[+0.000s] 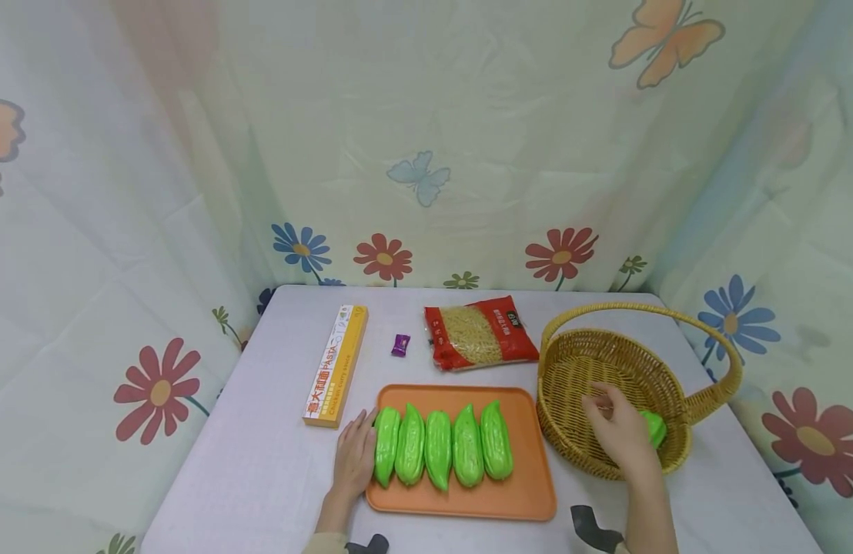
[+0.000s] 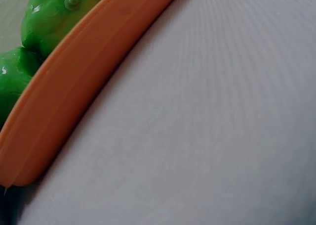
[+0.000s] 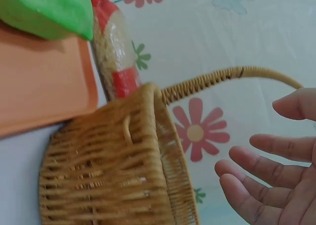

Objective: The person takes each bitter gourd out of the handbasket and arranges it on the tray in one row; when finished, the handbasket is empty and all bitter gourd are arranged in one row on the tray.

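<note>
Several glossy green bitter melons (image 1: 438, 446) lie side by side on an orange tray (image 1: 530, 462). My left hand (image 1: 356, 454) rests along the tray's left rim, its fingertips right by the leftmost melon. In the left wrist view only the tray's outer wall (image 2: 74, 86) and melon ends show; the fingers are out of sight. Above the wicker basket (image 1: 572, 431), my right hand (image 1: 617, 423) has its fingers spread and loosely bent, holding nothing, as the right wrist view also shows. Another green bitter melon (image 1: 653, 428) sits inside the basket, partly hidden behind this hand.
Behind the tray lie a red bag of pasta (image 1: 475, 335) and a small purple wrapped candy (image 1: 400, 345). A yellow and white pasta box (image 1: 336, 365) stands at the back left. The basket's tall handle (image 1: 634, 307) arches over it. Flowered curtains enclose the white table.
</note>
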`<state>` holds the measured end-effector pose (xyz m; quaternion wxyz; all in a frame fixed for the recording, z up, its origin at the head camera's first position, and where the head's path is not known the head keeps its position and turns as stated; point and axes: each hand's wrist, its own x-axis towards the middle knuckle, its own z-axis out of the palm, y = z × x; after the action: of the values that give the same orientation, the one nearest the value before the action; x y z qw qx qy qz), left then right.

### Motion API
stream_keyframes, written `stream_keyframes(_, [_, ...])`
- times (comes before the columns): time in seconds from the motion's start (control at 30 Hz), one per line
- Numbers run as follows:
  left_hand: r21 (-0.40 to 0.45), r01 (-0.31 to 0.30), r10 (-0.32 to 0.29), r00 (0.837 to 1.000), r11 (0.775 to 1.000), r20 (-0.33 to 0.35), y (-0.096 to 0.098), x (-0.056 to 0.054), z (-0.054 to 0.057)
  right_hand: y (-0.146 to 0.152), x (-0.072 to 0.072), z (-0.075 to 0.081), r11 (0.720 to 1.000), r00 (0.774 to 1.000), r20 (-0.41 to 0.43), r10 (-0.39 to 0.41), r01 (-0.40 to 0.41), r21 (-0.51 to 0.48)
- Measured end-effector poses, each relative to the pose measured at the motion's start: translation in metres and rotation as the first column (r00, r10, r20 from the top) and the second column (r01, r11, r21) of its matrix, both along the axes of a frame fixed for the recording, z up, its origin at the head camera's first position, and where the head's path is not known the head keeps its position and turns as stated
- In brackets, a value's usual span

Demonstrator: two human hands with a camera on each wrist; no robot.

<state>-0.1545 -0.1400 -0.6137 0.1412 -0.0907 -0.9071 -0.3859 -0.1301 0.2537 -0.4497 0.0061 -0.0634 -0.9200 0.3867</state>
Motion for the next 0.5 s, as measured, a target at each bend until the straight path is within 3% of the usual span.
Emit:
stream_keyframes(0.27, [-0.01,0.0,-0.001,1.0,1.0,-0.025,0.001,-0.001,-0.001,0.022,0.004,-0.001,0.993,0.995,0.026,-0.098,0.096,0.066])
stream_keyframes(0.5, [-0.011,0.001,-0.002,0.999,1.0,-0.044,0.001,-0.001,0.0,0.036,0.005,-0.008,0.986,0.986,0.061,-0.156,0.152,0.065])
